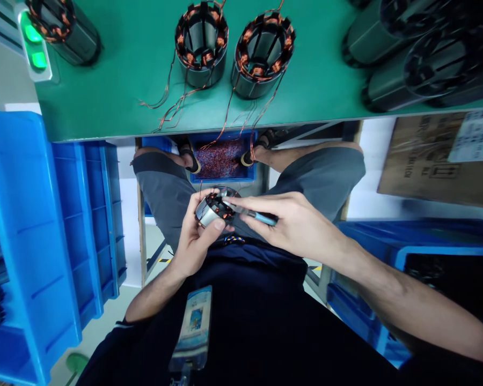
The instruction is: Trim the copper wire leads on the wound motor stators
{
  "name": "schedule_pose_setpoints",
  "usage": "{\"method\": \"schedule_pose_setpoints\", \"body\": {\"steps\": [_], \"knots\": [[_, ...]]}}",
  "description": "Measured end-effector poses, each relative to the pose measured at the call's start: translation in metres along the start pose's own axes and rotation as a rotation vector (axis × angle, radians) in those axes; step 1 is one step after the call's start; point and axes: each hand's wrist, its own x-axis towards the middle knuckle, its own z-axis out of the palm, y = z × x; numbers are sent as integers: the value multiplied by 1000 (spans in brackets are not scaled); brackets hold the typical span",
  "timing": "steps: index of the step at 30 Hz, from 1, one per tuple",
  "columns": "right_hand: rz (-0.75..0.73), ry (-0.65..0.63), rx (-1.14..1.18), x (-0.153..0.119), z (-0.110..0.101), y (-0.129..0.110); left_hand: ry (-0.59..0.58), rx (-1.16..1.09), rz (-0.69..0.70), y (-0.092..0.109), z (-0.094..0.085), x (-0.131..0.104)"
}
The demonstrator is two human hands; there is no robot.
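Observation:
Above my lap, my left hand (pixel 199 233) is wrapped round a motor stator (pixel 210 210), a short cylinder with copper windings inside its black-toothed end. The stator lies tilted, its wound end turned toward the right. My right hand (pixel 284 214) grips a small hand tool with blue-grey handles (pixel 265 217), which looks like cutters or pliers. The tool's metal tip reaches the stator's rim; whether it pinches a wire there is too small to tell. On the green table, two more wound stators (pixel 201 45) stand upright with loose copper wires trailing over the front edge.
The green table (pixel 116 102) spans the top, with a stator (pixel 70 37) and a green-lit switch box (pixel 38 51) at left. More stators (pixel 402 69) crowd its right side. Blue bins (pixel 28 230) stand at left, a blue crate (pixel 370 236) and carton (pixel 422 161) at right. Wire scraps (pixel 221 159) fill a floor tray.

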Motion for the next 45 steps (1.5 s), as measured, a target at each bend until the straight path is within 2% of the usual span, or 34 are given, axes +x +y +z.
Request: {"method": "schedule_pose_setpoints", "body": {"steps": [4, 8, 17, 22, 28, 31, 36, 41, 43, 45], "knots": [[3, 3, -152, -1, 1, -3, 26, -120, -66, 9, 7, 0], [-23, 22, -278, -9, 1, -11, 36, -108, -65, 16, 13, -2], [-42, 52, -324, -14, 0, -22, 3, 75, 73, 16, 15, -8], [-17, 70, -401, -20, 0, -22, -22, 138, 79, 14, 15, -11], [29, 12, -227, -14, -1, -9, -1, 176, 79, 6, 13, -11], [34, 37, -317, -12, 1, -6, -11, 214, 64, 8, 14, -10], [-22, 94, -468, -14, 4, -10, -29, 372, 139, 12, 14, -9], [-20, 104, -493, -15, 1, -17, -75, 440, 190, 10, 12, -9], [19, 81, -431, -16, 1, -18, -91, 391, 153, 8, 11, -8], [65, 54, -352, -18, 2, -19, -137, 210, 66, 5, 11, -5]]}}
